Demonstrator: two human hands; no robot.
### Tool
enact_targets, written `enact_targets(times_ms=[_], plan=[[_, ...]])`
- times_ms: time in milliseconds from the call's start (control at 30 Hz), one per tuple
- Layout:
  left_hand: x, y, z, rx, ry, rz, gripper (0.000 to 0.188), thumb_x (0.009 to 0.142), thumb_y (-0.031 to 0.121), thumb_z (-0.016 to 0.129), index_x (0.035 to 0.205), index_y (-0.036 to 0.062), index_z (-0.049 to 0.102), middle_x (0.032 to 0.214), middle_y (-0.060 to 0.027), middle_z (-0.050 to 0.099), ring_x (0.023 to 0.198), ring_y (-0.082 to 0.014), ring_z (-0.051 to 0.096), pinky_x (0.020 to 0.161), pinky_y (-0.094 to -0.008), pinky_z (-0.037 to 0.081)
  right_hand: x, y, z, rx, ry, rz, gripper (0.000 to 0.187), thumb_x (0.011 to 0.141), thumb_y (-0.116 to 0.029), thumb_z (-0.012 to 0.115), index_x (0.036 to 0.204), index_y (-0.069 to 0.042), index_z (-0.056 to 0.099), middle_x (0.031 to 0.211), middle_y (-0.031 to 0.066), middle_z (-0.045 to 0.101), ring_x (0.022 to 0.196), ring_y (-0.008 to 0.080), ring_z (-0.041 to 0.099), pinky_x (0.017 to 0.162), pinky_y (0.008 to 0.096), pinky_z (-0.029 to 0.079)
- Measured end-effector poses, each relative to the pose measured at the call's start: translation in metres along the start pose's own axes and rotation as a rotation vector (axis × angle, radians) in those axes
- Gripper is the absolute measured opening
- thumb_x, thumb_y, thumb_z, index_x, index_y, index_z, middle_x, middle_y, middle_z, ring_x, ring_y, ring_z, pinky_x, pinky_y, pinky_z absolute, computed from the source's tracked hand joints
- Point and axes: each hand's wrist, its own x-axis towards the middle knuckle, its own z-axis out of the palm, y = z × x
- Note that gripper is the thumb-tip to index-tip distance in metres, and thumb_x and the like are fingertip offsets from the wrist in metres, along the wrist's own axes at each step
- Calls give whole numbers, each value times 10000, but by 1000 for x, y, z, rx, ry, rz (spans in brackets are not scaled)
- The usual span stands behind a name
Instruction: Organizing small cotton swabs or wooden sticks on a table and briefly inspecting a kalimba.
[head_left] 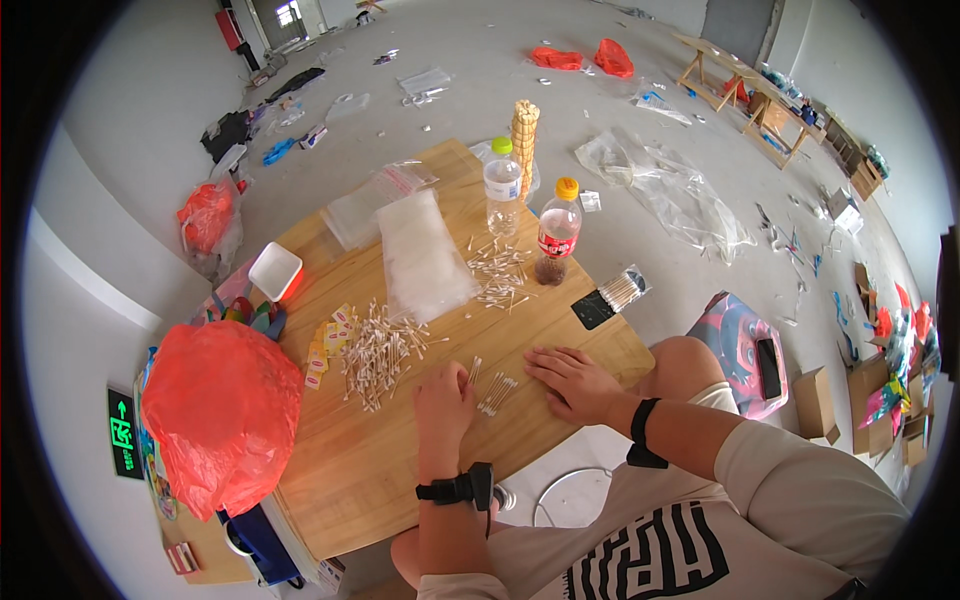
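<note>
My left hand (pixel 444 402) rests on the wooden table with its fingers curled, and a few cotton swabs (pixel 475 369) stick out at its fingertips. To the right my right hand (pixel 574 382) lies palm down with its fingers stretched out, holding nothing. Between the hands is a small row of cotton swabs (pixel 497 394), side by side on the wood. A large loose heap of cotton swabs (pixel 378 352) spreads to the left of my left hand. Farther back, another loose pile of cotton swabs (pixel 500 272) lies next to the clear plastic bags (pixel 424 258).
Small yellow-and-white packets (pixel 318 358) border the heap. A green-capped bottle (pixel 502 190) and a yellow-capped bottle (pixel 558 235) stand at the back. A filled swab pack (pixel 622 289) lies at the right edge. A white-and-red tray (pixel 275 271) and red plastic bag (pixel 222 410) sit left.
</note>
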Motion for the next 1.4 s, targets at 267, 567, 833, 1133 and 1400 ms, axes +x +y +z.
enact_targets(times_ms=[267, 567, 833, 1133, 1400], plan=[[0, -1, 6, 2, -36, -95, 122, 910, 214, 704, 1002, 165, 639, 989, -17, 690, 1012, -263, 649, 856, -469, 431, 1, -2, -1, 0, -10, -1, 609, 899, -150, 617, 1491, -78, 494, 1584, 106, 451, 1478, 286, 409, 1222, 483, 308], [3, 1, 12, -107, 62, -23, 61, 938, 162, 673, 994, 160, 697, 1008, -39, 683, 1018, -294, 633, 858, -442, 447, 2, -3, -4, 0, 9, -12, 605, 891, -138, 619, 1480, -67, 504, 1571, 117, 465, 1472, 290, 418, 1215, 484, 319], [2, 3, 10, -172, 36, -13, 45, 935, 192, 694, 954, 158, 716, 937, -43, 679, 980, -294, 639, 849, -438, 439, 2, -3, -4, 11, 3, -13, 604, 884, -135, 622, 1474, -62, 510, 1566, 119, 470, 1476, 287, 415, 1214, 487, 320], [0, 6, 23, -82, 82, -18, 73, 912, 223, 719, 933, 156, 698, 951, -25, 678, 972, -279, 640, 848, -441, 431, 2, -2, -3, 10, -16, -13, 596, 891, -151, 615, 1471, -60, 511, 1568, 120, 469, 1480, 285, 410, 1225, 491, 310], [1, 8, 33, -73, 157, -83, 70, 922, 213, 706, 918, 148, 682, 870, -21, 659, 920, -268, 639, 845, -442, 422, 2, -2, -2, 3, -18, -7, 609, 884, -137, 600, 1481, -71, 500, 1580, 106, 458, 1488, 275, 403, 1225, 490, 309]])
